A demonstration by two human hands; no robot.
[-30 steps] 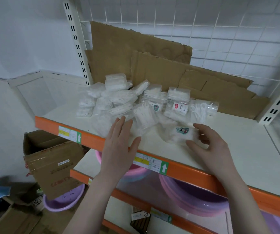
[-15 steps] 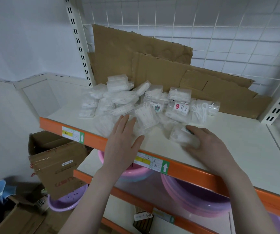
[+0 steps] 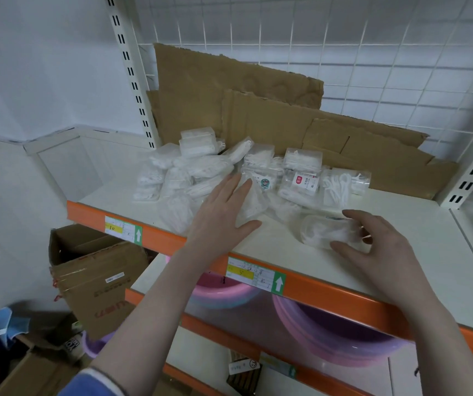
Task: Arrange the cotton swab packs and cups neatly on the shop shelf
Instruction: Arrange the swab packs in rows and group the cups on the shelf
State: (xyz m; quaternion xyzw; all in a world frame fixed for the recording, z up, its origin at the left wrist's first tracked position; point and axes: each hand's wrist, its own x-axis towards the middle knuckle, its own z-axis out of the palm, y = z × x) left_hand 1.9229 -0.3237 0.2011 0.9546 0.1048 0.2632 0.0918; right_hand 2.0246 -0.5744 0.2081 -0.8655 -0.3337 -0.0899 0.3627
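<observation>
Scanning from the left of the frame, we see the heap of cotton swab packs [image 3: 201, 172] piled at the centre of the shelf [image 3: 401, 252], against the cardboard [image 3: 258, 110] behind. Our left hand [image 3: 221, 215] lies flat, fingers straight, on a clear pack [image 3: 251, 204] at the heap's front edge. To the right, a single pack [image 3: 325, 231] lies apart from the heap, its long axis running left to right across the frame. Our right hand [image 3: 378, 247] cups it from the right, thumb below, fingers curling round its far end. We judge this hand nearer, so placing that pack falls to it.
</observation>
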